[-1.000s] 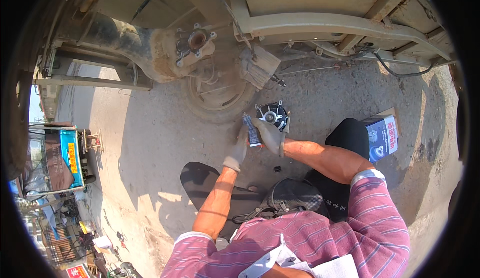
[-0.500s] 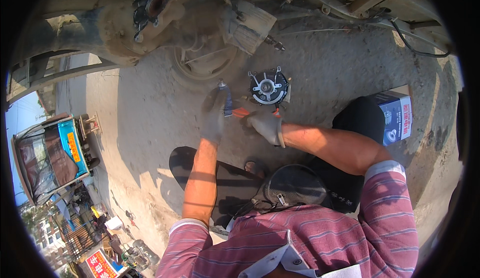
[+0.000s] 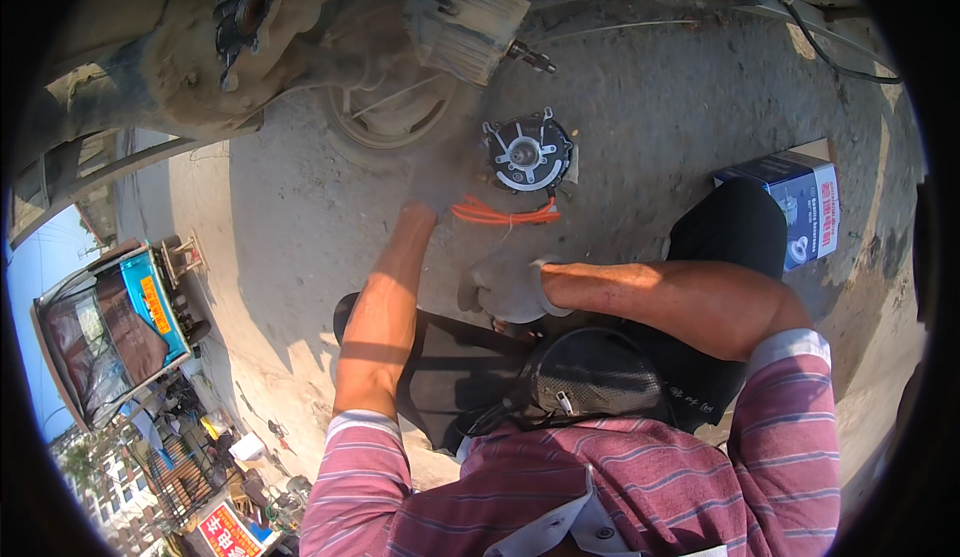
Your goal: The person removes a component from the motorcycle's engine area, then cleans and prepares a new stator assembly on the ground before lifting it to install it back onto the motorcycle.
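My left hand (image 3: 440,185), gloved in grey, reaches forward beside a round black-and-silver motor part (image 3: 526,154) on the ground. Motion smears its fingers, so what it holds cannot be made out. A bundle of orange cable (image 3: 503,213) lies just in front of the motor part, joined to its near edge. My right hand (image 3: 508,289), also in a grey glove, is held back near my knees with its fingers curled in. Whatever those fingers may hold is hidden. The motor part lies with its silver ribs and central hub facing up.
Overhead at the front hangs a dusty vehicle underside with an axle housing (image 3: 190,82), a finned metal unit (image 3: 468,27) and a wheel (image 3: 392,112). A blue-and-white cardboard box (image 3: 800,207) stands at my right. A blue three-wheeled vehicle (image 3: 150,297) is parked far left.
The blue-and-white tube that was in my left hand no longer shows clearly. My left hand has moved forward in a blur; my right hand has drawn back from the orange cable toward my knees.
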Action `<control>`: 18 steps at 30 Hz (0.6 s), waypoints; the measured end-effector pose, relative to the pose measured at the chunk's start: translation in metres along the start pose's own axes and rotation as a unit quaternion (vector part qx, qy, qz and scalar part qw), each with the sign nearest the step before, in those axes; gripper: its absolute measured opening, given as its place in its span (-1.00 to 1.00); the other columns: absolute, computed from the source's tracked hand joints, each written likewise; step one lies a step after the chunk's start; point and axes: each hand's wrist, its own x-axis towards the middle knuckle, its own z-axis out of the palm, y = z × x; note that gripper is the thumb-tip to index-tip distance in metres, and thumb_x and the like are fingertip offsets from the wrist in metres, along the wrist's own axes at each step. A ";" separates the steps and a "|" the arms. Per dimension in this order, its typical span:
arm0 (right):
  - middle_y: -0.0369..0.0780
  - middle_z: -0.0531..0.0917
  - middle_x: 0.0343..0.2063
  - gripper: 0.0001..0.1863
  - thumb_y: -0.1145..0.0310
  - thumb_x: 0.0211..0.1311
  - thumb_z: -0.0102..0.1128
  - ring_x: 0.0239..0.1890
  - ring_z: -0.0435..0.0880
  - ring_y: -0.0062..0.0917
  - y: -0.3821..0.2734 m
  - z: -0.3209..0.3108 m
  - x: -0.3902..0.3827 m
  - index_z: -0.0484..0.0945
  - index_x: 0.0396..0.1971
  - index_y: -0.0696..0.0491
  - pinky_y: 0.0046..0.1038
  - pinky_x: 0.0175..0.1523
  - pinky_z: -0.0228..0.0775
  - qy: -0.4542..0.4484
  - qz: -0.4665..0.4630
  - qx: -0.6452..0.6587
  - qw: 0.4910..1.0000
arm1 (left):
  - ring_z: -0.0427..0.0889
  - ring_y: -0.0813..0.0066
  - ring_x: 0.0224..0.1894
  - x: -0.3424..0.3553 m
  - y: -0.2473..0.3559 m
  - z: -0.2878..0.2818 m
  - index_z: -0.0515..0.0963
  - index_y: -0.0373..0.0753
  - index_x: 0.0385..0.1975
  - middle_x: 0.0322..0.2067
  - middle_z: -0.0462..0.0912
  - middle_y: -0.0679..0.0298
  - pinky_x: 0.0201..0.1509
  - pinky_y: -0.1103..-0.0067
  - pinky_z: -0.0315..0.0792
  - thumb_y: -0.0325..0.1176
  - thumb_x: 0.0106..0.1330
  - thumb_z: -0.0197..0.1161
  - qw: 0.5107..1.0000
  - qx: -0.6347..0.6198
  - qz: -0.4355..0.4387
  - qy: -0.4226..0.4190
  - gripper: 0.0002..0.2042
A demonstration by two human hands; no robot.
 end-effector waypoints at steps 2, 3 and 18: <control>-0.16 0.80 -0.14 -0.63 0.51 0.27 0.06 -0.38 0.83 -0.37 0.002 0.002 0.002 0.77 -0.03 -0.02 -0.32 -0.34 0.71 0.025 -0.046 -0.045 0.998 | 0.76 -0.01 -0.19 0.005 -0.003 0.004 0.69 -0.27 -0.08 -0.25 0.76 -0.07 -0.06 0.20 0.53 0.01 0.47 0.23 0.999 0.012 0.032 0.029 -0.59; -0.15 0.80 -0.13 -0.64 0.50 0.26 0.07 -0.38 0.83 -0.36 0.003 0.003 0.002 0.78 -0.04 -0.01 -0.31 -0.34 0.71 0.036 -0.063 -0.068 0.995 | 0.77 -0.01 -0.19 0.007 -0.004 0.005 0.70 -0.27 -0.09 -0.25 0.76 -0.07 -0.06 0.19 0.54 0.01 0.47 0.23 0.999 0.030 0.029 0.021 -0.58; -0.15 0.81 -0.28 -0.67 0.48 0.30 0.05 -0.39 0.83 -0.40 -0.014 -0.005 -0.011 0.78 -0.09 0.02 -0.32 -0.21 0.67 0.029 -0.055 -0.083 0.995 | 0.77 0.46 -0.42 0.015 0.005 0.004 0.69 -0.34 0.01 -0.29 0.81 0.18 -0.47 0.52 0.58 -0.14 0.52 0.24 0.959 -0.202 -0.156 -0.119 -0.64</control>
